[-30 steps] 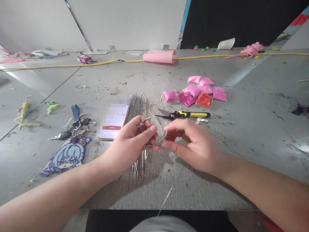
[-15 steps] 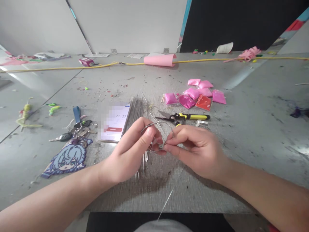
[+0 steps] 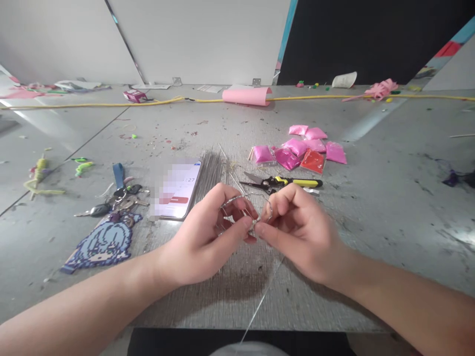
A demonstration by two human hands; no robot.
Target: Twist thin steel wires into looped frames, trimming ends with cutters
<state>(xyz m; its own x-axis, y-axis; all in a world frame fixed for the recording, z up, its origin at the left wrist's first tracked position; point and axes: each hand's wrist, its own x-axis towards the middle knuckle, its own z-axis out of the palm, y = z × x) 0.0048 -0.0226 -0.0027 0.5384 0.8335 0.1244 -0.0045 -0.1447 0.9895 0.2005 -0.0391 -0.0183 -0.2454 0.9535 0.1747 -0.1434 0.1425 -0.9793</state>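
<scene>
Between my two hands is a piece of twisted silvery wire (image 3: 234, 199), bent into loops. My left hand (image 3: 213, 235) curls around its left side, with thumb and fingers closed on it. My right hand (image 3: 302, 230) pinches the wire near the middle, thumb against forefinger, close to the left fingertips. A long thin wire strand (image 3: 260, 305) trails down past the table's front edge. Parts of the wire are hidden by my fingers. Just behind the hands lie pruning shears (image 3: 300, 182) with yellow and black handles. A bundle of straight wires (image 3: 210, 173) lies behind my left hand.
A lit phone (image 3: 178, 190) lies left of the wire bundle. Keys (image 3: 128, 200) and a blue pixel-bead figure (image 3: 106, 242) are farther left. Small pink and red packets (image 3: 297, 147) lie behind the shears. Along the back run a yellow cord (image 3: 156, 102) and a pink paper roll (image 3: 247, 96).
The wire loop has turned and shows more openly between my hands. My left thumb has moved right, to the pinch point, and my right fingers have shifted slightly up.
</scene>
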